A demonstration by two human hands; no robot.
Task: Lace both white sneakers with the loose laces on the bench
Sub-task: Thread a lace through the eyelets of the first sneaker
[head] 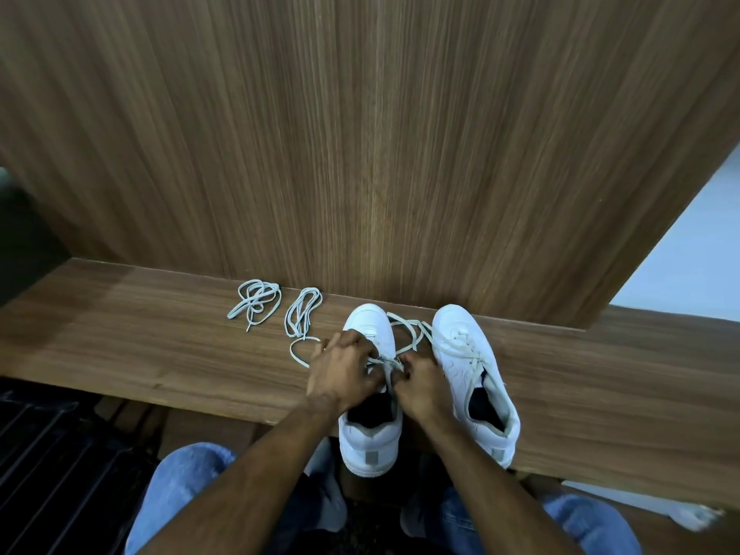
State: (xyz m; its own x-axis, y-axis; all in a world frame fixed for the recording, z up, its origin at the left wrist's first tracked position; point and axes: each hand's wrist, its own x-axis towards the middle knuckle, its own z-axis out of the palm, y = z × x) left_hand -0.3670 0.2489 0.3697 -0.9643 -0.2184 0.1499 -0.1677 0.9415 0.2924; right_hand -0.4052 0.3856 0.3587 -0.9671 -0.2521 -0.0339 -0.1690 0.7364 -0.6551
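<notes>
Two loose laces are laid on the wood-grain bench (160,346), left of the left sneaker (370,394): a tangled lace (255,304) farthest out, a looped lace (302,318) nearer, its tail curled just beside the left hand (340,370). A tall wooden panel (368,154) is stood directly behind the sneakers. The right sneaker (474,378), smooth white and partly laced, is set just right of the left sneaker. Over the left sneaker's tongue, a flat pale lace (386,362) is pinched by the curled fingers of both the left hand and the right hand (420,388). Blue denim knees (188,486) are seen below the bench edge.
</notes>
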